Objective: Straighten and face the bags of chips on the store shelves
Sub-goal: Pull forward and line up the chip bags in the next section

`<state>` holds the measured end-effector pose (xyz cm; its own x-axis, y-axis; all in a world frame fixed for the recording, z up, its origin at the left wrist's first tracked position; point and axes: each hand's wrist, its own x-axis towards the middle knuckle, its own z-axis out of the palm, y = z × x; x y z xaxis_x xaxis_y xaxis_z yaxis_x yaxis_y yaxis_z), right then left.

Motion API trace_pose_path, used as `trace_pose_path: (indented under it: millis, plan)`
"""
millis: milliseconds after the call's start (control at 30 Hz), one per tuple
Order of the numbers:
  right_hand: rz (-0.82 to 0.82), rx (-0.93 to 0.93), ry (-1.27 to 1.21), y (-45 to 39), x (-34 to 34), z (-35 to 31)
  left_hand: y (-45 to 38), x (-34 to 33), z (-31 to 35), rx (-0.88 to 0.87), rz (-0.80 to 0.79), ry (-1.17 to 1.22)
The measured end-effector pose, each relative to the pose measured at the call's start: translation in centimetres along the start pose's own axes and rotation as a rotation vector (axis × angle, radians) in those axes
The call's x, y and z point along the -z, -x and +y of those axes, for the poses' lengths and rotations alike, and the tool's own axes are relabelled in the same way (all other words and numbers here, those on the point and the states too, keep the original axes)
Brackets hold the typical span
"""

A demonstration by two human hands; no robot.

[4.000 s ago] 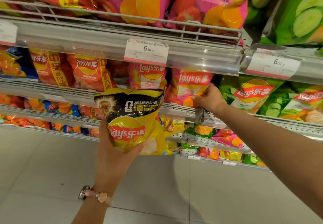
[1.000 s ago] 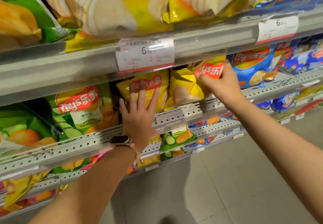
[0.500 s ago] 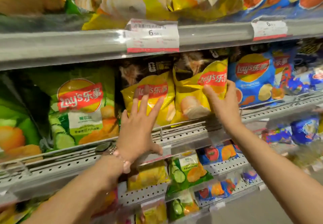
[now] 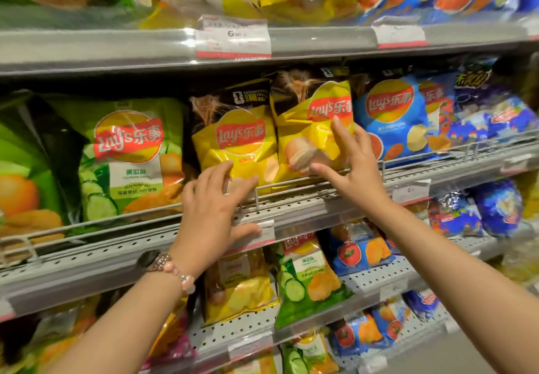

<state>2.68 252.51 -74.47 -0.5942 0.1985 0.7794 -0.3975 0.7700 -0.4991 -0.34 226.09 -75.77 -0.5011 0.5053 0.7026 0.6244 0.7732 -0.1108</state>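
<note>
Two yellow-and-black Lay's bags stand side by side on the middle shelf (image 4: 320,200), logos facing out. My left hand (image 4: 214,210) has spread fingers touching the bottom of the left yellow bag (image 4: 236,140), and its thumb lies on the shelf's front rail. My right hand (image 4: 354,166) lies on the lower right of the right yellow bag (image 4: 306,131). Its fingers point up along the bag's edge and its thumb reaches left under the bag's bottom. The right bag leans slightly left and is creased.
A green cucumber Lay's bag (image 4: 128,155) stands left of the yellow pair, a blue bag (image 4: 390,117) to the right. A low wire guard (image 4: 291,184) runs along the shelf front. More bags fill the shelves above and below. A price tag (image 4: 233,38) hangs overhead.
My left hand has dropped from the left bag's logo to its bottom edge. My right hand has slid to the right bag's lower right. The view has moved closer.
</note>
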Motion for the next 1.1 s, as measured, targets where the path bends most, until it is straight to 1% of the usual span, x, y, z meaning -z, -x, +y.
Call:
trace_pose_path:
  millis: [67,133,267,433,500,600,667,767,833,867,933,967,1000,1033,1067,1100]
  plan:
    - [-0.056,-0.032,0.026,-0.3,0.4,-0.4,-0.1,0.0,0.0,0.002,0.004,0.0]
    - [-0.083,-0.011,0.046,-0.4,0.5,-0.4,-0.1,-0.1,0.0,0.008,-0.005,0.002]
    - [-0.101,0.009,0.056,-0.4,0.6,-0.3,-0.1,-0.1,0.1,0.02,-0.021,0.007]
    - [-0.136,-0.024,0.084,0.0,0.9,-1.0,0.0,0.4,0.4,0.011,-0.081,-0.026]
    - [-0.134,-0.02,0.103,0.1,1.0,-1.1,0.3,0.5,0.6,-0.014,-0.035,-0.04]
    - [-0.089,0.001,0.095,0.9,0.7,-0.9,2.5,0.0,1.5,-0.081,0.113,-0.01]
    - [-0.009,0.031,0.049,2.7,0.3,-0.7,4.9,-0.9,2.2,-0.157,0.186,0.013]
    - [0.123,0.135,-0.019,7.3,-0.7,-1.0,8.8,-3.1,3.0,-0.266,0.209,0.031]
    - [0.139,0.203,-0.04,10.8,-1.6,-0.4,11.3,-5.2,3.1,-0.249,0.151,0.045]
    - [0.115,0.214,-0.052,12.4,-2.2,0.1,12.5,-6.3,3.1,-0.215,0.072,0.055]
    - [0.011,0.182,-0.073,15.2,-3.8,1.3,14.2,-8.4,3.1,-0.093,-0.162,0.039]
    - [-0.05,0.142,-0.066,16.3,-4.5,1.9,14.7,-9.2,3.2,-0.018,-0.311,0.013]
    - [-0.107,0.086,-0.044,17.2,-5.2,2.6,14.8,-9.9,3.5,0.058,-0.417,-0.014]
    - [-0.165,0.018,-0.014,17.8,-5.7,3.2,14.9,-10.3,3.8,0.133,-0.49,-0.04]
    - [-0.223,-0.057,0.02,18.2,-6.2,3.7,14.8,-10.9,4.0,0.188,-0.517,-0.063]
    - [-0.28,-0.134,0.053,18.4,-6.5,4.2,14.9,-11.5,4.1,0.241,-0.581,-0.057]
